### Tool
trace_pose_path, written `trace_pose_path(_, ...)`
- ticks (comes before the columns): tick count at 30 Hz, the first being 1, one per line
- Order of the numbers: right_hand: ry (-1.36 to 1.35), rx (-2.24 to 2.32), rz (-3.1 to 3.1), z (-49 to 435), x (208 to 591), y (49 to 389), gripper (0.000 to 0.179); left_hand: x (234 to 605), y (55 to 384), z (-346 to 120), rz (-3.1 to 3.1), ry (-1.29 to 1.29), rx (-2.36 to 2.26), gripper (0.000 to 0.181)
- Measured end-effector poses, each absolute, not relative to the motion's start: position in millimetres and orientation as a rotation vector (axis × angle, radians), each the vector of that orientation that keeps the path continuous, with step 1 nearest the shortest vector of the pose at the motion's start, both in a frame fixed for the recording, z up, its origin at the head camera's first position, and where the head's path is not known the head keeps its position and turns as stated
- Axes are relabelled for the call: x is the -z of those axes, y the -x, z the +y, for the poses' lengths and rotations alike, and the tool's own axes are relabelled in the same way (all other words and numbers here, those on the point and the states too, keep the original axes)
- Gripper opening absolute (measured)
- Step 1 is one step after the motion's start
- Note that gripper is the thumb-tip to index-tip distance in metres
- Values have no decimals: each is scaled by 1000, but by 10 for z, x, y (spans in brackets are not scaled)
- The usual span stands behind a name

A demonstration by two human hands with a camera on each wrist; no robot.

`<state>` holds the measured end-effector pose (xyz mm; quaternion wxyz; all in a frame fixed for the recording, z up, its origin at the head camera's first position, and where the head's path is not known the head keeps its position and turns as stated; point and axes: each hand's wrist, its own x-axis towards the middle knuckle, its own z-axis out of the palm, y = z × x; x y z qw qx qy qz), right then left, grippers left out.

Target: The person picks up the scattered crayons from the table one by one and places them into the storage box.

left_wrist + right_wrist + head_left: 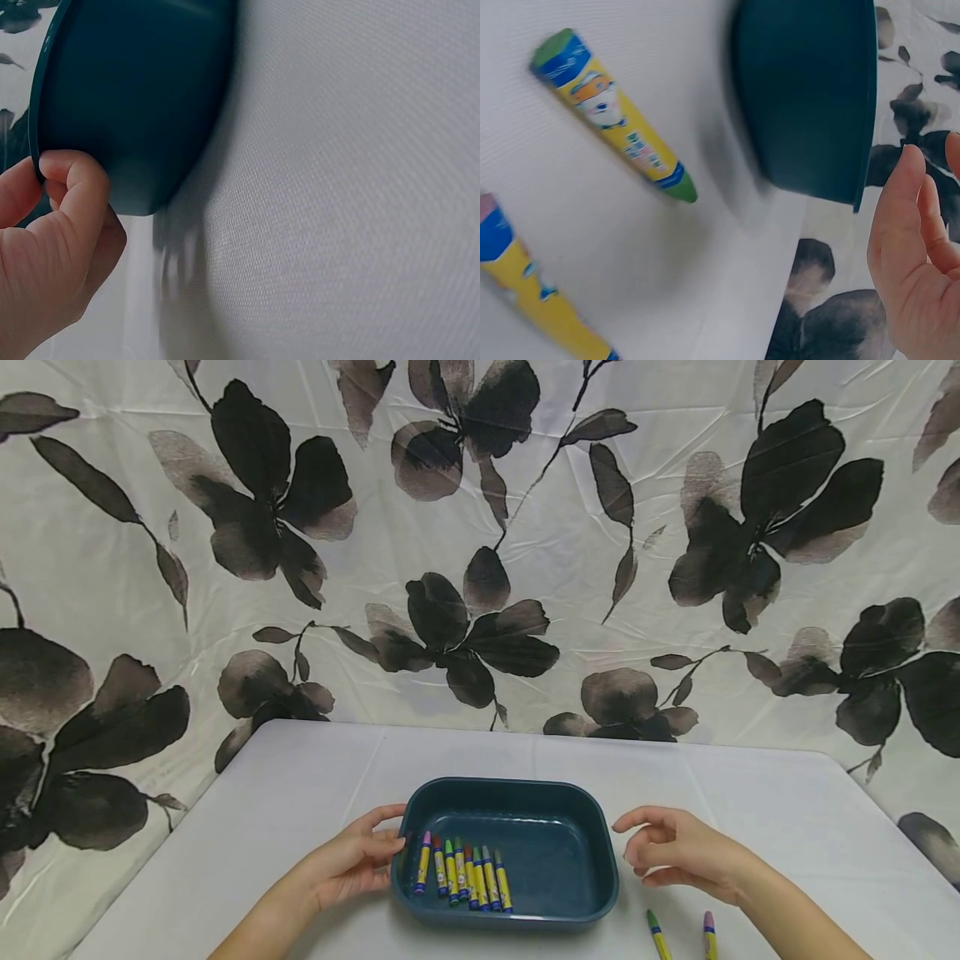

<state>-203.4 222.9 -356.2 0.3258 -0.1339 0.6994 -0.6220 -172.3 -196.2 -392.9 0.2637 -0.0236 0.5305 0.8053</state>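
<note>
A dark teal rectangular tray (555,877) sits on the white table, with several crayons (450,870) in yellow wrappers lined up inside its left half. My left hand (352,858) pinches the tray's left rim between thumb and fingers; the left wrist view shows the grip on the tray wall (135,97). Off the tray's right side, my right hand (686,852) hovers with loosely bent fingers and holds nothing. On the table below it lie a green crayon (657,933) and a pinkish-purple crayon (709,935), both partly cut off by the head view's lower edge.
White cloth covers the table (315,777), whose far edge runs behind the tray. Beyond it hangs a white curtain (600,568) printed with dark flowers. In the right wrist view, the green crayon (615,116) lies between the purple one (532,292) and the tray.
</note>
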Motion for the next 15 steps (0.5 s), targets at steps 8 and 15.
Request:
trace_pose_path(8, 316, 1618, 1832, 2321, 3598, 2001, 34, 3939, 1719, -1963, 1436, 57, -2183, 63)
trace_pose_path(15, 283, 1606, 1831, 2363, 3620, 1983, 33, 3933, 1715, -1969, 1419, 36, -2185, 66)
